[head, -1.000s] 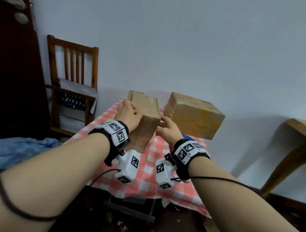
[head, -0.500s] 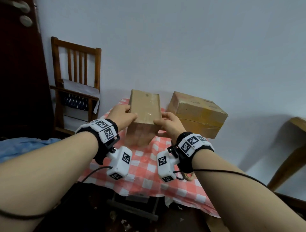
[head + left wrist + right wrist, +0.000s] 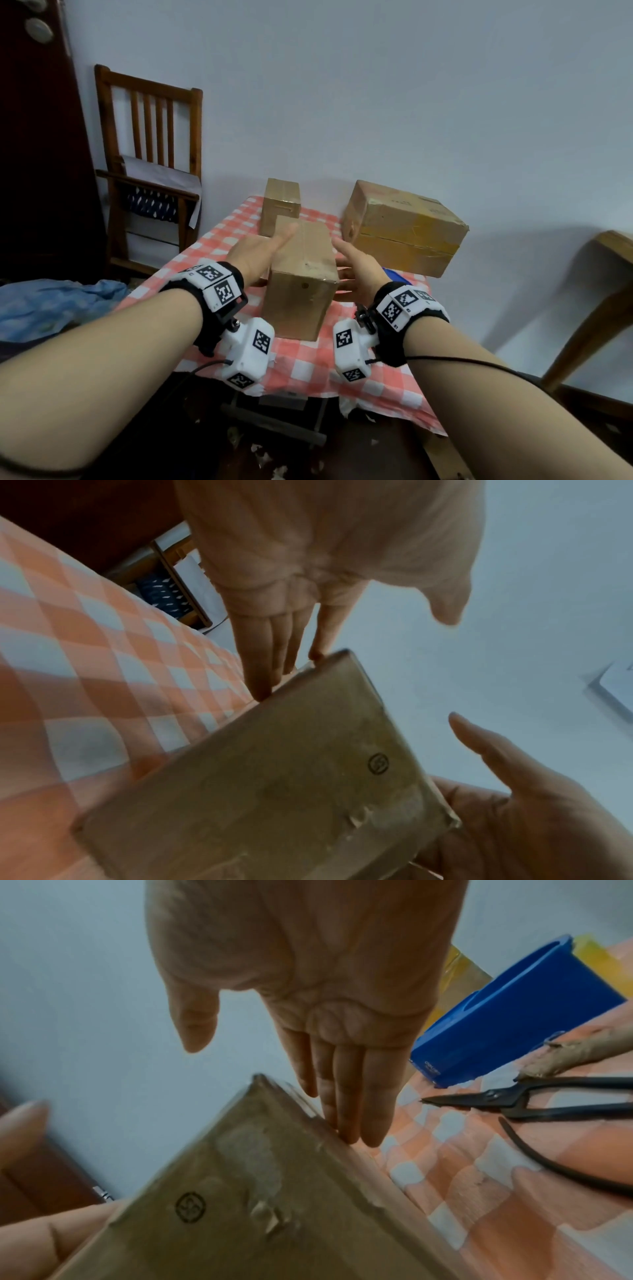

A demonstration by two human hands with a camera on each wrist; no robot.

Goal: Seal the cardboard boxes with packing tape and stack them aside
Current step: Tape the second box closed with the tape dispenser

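**With both palms flat on its sides, near box sits upright at frame centre**

While I watch the head view, the near box [image 3: 301, 274] stands on the checked cloth of the desk [image 3: 342, 377], centre of frame, long axis running away from the camera. Clear tape shows along its top and on the near end face.

Left hand [image 3: 255, 255] lies against the box's left side, fingers [image 3: 263, 653] straight and together, tips at the far top edge. Not curled round anything. Left wrist view confirms: fingertips touch the box edge, thumb held off it.

Right hand [image 3: 356, 267] mirrors it on the right side, fingers [image 3: 346, 1096] straight, tips along the box edge where it meets the cloth, thumb clear. Both hands flat and extended, nothing gripped.

Small box [image 3: 281, 205] stands upright behind the near one, upper centre. Large box [image 3: 404, 226] sits to the right of centre, near the wall, yellowish tape on its faces.

Right wrist view, right side: blue tape dispenser [image 3: 514, 1015] on the cloth, black scissors [image 3: 534, 1104] just below it, lying flat. Contact between the two: cannot tell.

Wooden chair [image 3: 150, 164] upper left.
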